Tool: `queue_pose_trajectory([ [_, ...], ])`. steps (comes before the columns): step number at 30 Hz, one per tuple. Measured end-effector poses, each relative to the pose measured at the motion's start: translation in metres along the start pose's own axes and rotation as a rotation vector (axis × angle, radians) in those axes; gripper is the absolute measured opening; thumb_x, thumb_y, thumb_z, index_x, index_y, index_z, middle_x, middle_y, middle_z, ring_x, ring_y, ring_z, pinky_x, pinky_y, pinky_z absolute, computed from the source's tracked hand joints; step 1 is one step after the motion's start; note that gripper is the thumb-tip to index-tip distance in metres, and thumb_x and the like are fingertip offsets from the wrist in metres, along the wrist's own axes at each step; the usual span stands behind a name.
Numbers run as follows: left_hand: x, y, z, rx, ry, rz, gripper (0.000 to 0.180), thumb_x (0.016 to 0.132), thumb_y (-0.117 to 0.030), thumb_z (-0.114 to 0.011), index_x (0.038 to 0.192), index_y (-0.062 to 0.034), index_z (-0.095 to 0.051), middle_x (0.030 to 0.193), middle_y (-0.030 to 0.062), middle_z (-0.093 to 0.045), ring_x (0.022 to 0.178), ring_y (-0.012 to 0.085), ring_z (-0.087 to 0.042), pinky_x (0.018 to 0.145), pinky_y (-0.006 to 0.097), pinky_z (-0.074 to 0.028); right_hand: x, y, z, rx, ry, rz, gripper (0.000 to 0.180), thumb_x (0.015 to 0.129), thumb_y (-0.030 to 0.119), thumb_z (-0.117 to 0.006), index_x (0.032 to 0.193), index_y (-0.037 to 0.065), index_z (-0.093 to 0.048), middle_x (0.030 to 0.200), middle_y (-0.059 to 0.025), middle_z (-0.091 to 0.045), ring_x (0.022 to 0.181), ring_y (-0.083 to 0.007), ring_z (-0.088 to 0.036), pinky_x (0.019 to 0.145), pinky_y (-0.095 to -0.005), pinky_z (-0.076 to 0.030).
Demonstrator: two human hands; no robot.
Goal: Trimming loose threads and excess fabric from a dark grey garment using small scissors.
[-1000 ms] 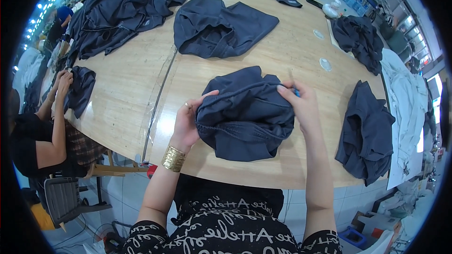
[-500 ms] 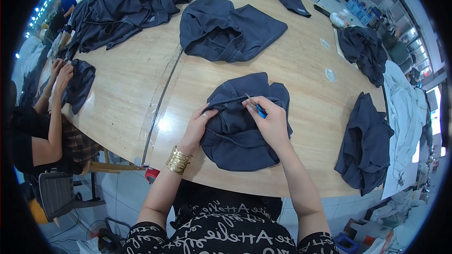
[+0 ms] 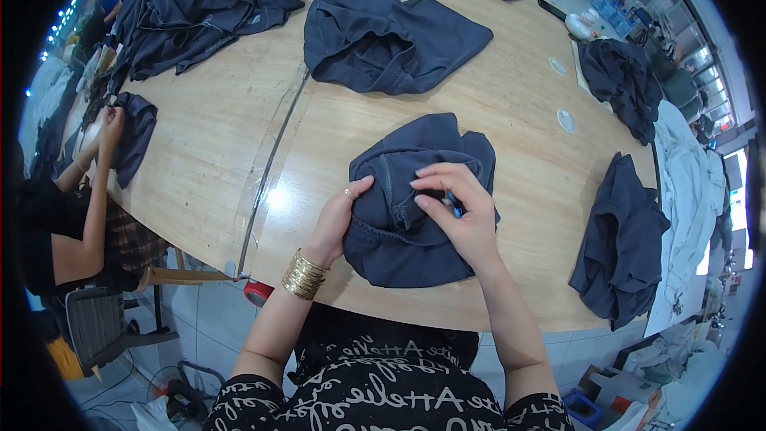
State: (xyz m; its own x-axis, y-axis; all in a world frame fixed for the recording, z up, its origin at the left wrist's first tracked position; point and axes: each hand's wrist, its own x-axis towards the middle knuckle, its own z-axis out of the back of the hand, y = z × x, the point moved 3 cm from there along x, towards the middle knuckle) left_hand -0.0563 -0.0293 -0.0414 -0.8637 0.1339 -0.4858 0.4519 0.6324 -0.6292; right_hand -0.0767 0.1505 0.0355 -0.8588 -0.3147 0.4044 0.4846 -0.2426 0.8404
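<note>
A dark navy garment [image 3: 415, 247] lies bunched on the table in front of me, its gathered waistband and an inner seam turned up. My left hand [image 3: 343, 211] holds its left edge, the thumb on top and the fingers underneath. Above the middle of the cloth is my right hand [image 3: 463, 207], with blue-handled thread snips [image 3: 456, 204] tucked in its palm. Its thumb and forefinger are a little apart, close to the raised seam. The curled fingers mostly hide the snips' blades.
Another dark garment [image 3: 391, 40] lies beyond mine, and a large dark pile [image 3: 215, 8] fills the far left. More dark cloth [image 3: 622, 239] lies at the right beside white fabric [image 3: 690, 199]. At the left, a co-worker's hands [image 3: 110, 124] handle dark cloth. A taped seam [image 3: 275, 160] crosses the table.
The snips have turned back into my right palm, their blades no longer showing plainly. The garment's inner seam has been folded up into view. My left hand has shifted slightly along the edge.
</note>
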Motion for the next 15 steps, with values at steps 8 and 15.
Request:
queue_pose_trajectory([
  [8,0.003,0.011,-0.006,-0.046,0.026,0.075,0.039,0.095,-0.026,-0.054,0.119,0.0043,-0.056,0.111,0.0144,-0.066,0.095,0.021,-0.066,0.085,0.031,-0.054,-0.017,-0.021,-0.016,-0.069,-0.022,-0.159,0.014,0.077,0.0,-0.074,0.082,-0.001,-0.06,0.089,-0.0055,-0.056,0.082,-0.0132,-0.057,0.067,-0.026,-0.046],
  [15,0.001,0.001,0.002,0.063,0.001,0.057,0.043,0.094,-0.028,-0.055,0.121,0.0052,-0.055,0.112,0.0143,-0.065,0.098,0.0199,-0.065,0.087,0.03,-0.053,-0.011,-0.017,0.006,0.345,-0.121,-0.516,0.01,0.089,0.012,-0.066,0.089,0.002,-0.062,0.074,0.0009,-0.057,0.066,-0.0051,-0.051,0.06,-0.0185,-0.04],
])
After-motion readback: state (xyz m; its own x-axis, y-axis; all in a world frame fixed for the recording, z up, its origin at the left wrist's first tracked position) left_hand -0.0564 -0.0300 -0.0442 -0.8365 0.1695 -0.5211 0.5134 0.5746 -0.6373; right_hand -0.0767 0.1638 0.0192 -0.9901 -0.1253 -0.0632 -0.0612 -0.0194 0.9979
